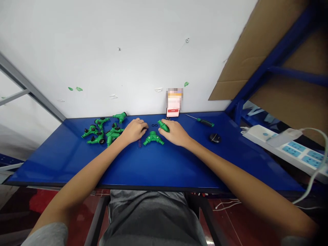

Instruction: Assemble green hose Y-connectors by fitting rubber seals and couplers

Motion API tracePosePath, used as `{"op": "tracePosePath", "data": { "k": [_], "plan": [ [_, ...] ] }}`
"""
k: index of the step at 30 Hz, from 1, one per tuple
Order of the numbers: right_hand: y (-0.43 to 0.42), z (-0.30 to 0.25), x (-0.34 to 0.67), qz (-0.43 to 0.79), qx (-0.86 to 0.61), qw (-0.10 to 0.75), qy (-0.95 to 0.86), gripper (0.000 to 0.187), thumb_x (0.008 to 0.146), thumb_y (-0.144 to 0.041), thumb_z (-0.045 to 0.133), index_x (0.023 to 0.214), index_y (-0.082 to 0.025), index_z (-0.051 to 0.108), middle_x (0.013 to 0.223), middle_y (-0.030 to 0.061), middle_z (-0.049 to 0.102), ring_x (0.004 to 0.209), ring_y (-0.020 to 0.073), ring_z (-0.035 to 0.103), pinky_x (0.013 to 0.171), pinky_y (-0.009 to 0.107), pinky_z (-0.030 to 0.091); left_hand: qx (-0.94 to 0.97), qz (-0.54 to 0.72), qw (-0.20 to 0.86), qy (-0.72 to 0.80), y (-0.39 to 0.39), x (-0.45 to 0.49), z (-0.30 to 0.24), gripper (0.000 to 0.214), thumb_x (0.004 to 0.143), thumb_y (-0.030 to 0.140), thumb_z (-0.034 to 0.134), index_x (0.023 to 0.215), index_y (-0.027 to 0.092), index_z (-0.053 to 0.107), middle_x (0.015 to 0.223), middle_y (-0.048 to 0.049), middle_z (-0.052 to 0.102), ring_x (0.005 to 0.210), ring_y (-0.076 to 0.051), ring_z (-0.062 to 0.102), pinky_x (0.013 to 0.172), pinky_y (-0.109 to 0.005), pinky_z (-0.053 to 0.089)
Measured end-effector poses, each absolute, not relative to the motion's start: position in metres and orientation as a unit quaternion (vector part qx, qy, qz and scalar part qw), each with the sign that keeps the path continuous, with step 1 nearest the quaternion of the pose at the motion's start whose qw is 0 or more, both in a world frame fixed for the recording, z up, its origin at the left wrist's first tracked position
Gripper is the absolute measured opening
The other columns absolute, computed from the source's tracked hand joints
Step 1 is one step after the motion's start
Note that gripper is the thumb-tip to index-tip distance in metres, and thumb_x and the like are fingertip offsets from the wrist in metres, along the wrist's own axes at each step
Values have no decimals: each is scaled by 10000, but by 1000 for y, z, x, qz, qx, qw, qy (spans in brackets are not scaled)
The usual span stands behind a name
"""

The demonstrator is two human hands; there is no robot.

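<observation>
My right hand (176, 132) grips a green hose fitting (163, 125) between thumb and fingers, its ribbed end pointing away from me. On the blue table just left of it lies a green Y-shaped hose splitter (153, 138), untouched. Two small black rings (154, 125) rest behind the splitter. My left hand (135, 130) is down on the table with its fingers curled; something dark shows at the fingertips, too hidden to name. Close below those fingers lies a small reddish, see-through strip (139, 143).
Several green hose splitters (112, 135) with black parts lie heaped at the left. A phone (173, 102) leans on the wall behind. Toward the right are a screwdriver (205, 122), a round black object (214, 138) and a white power strip (284, 145) with a cable.
</observation>
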State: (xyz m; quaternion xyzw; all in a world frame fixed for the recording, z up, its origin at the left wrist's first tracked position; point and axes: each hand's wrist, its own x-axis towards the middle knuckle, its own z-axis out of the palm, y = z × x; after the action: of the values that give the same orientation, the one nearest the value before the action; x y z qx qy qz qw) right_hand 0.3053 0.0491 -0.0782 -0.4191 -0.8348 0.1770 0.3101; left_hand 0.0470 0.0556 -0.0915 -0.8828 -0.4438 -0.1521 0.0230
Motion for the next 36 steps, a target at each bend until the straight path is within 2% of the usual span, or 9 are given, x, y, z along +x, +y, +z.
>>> {"op": "tracePosePath", "data": {
  "k": [4, 9, 13, 16, 19, 23, 27, 30, 36],
  "plan": [
    [44, -78, 303, 119, -431, 256, -857, 126, 968, -354, 583, 935, -237, 551, 882, 71, 662, 839, 268, 577, 741, 349, 378, -854, -225, -82, -462, 57, 37, -90, 229, 977, 227, 671, 1128, 218, 842, 1144, -86, 799, 1038, -272, 707, 1026, -445, 557],
    [44, -79, 305, 78, -438, 256, -859, 135, 998, -357, 559, 987, -223, 567, 937, 101, 675, 900, 288, 594, 799, 366, 408, -824, -270, -150, -475, 56, 34, -86, 233, 945, 377, 792, 1109, 241, 885, 1121, -75, 821, 1042, -274, 743, 1035, -430, 566],
    [44, -78, 305, 83, -441, 254, -857, 132, 998, -357, 570, 981, -227, 559, 940, 98, 678, 907, 288, 597, 792, 360, 409, -796, -297, -180, -497, 50, 37, -81, 295, 1009, 453, 696, 1059, 245, 899, 1075, -66, 824, 994, -260, 761, 1003, -407, 574],
    [43, -78, 305, 89, -443, 255, -855, 130, 991, -355, 581, 987, -228, 557, 944, 100, 679, 907, 289, 595, 794, 361, 409, -779, -326, -173, -507, 48, 37, -78, 309, 1022, 395, 638, 1071, 233, 897, 1099, -73, 822, 1014, -260, 759, 997, -408, 577],
    [43, -79, 306, 96, -434, 262, -857, 133, 990, -357, 581, 972, -230, 549, 921, 91, 667, 889, 282, 584, 780, 359, 402, -762, -382, -190, -487, 48, 37, -76, 297, 992, 357, 657, 1126, 223, 886, 1128, -87, 825, 992, -253, 756, 957, -414, 598],
    [41, -80, 305, 113, -401, 281, -865, 119, 1003, -340, 546, 949, -235, 534, 892, 71, 663, 847, 262, 560, 784, 366, 392, -694, -466, -336, -434, 40, 45, -74, 342, 916, 455, 804, 1095, 170, 869, 1014, -106, 846, 901, -243, 788, 854, -390, 655],
    [34, -78, 299, 133, -376, 299, -867, 140, 1000, -331, 528, 896, -243, 496, 838, 45, 637, 790, 234, 524, 788, 366, 384, -631, -502, -433, -403, 25, 61, -70, 377, 822, 463, 923, 1000, 144, 828, 967, -108, 845, 912, -248, 829, 902, -394, 682],
    [29, -76, 295, 147, -369, 304, -866, 146, 990, -330, 531, 879, -246, 487, 798, 27, 610, 770, 226, 524, 779, 358, 376, -630, -509, -449, -377, 16, 70, -69, 372, 767, 435, 969, 924, 141, 804, 1105, -121, 842, 984, -243, 828, 967, -390, 676],
    [26, -79, 292, 154, -362, 290, -872, 70, 966, -285, 548, 917, -241, 525, 847, 37, 654, 799, 234, 550, 807, 364, 388, -603, -560, -410, -394, 12, 78, -71, 376, 778, 464, 958, 904, 146, 802, 1179, -109, 807, 936, -223, 823, 912, -380, 696]
  ]
}}
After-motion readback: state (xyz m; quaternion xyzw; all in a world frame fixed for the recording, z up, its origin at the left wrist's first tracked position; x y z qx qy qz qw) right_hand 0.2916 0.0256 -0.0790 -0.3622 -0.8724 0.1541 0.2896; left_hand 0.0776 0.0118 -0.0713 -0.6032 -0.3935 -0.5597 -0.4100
